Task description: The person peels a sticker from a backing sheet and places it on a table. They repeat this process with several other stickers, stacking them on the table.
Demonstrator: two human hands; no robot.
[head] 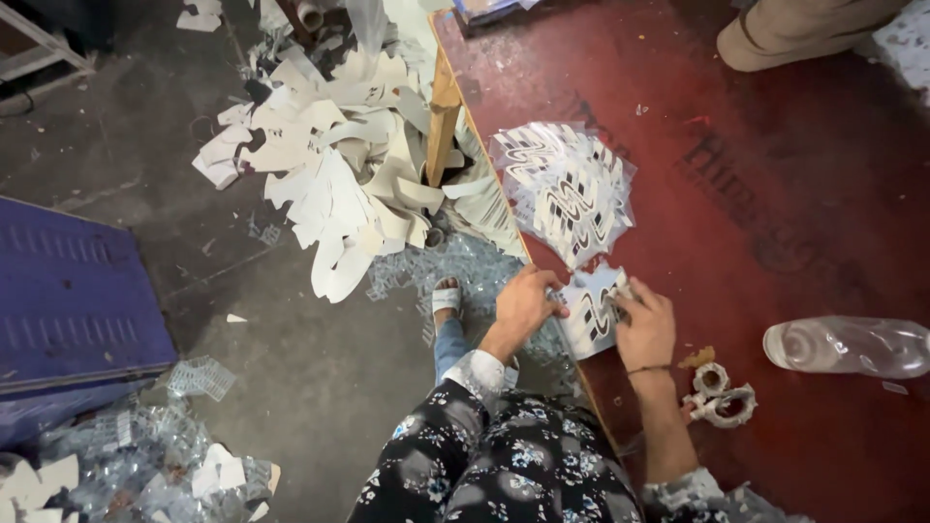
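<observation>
Left hand (524, 302) and right hand (646, 324) pinch opposite sides of a small patterned sheet (593, 308) at the red table's (775, 223) edge, below the fanned pile (565, 189); an even, two-sided grip likely prevents tearing.

Left hand (523, 302) reached forward from lower centre, palm down, fingers curled, thumb pointed right. Left forearm angled up and right, sleeve cuff pushed back at wrist. Right hand (646, 327) sat just beside left, back of hand toward camera, fingers bent and pressed down, fingertips pointed left toward other hand. Thin band circled right wrist. Right forearm bare, ran straight up from bottom edge, sleeve bunched near elbow. Both hands close together, thumbs nearly meeting. One sandalled foot showed below left hand.
</observation>
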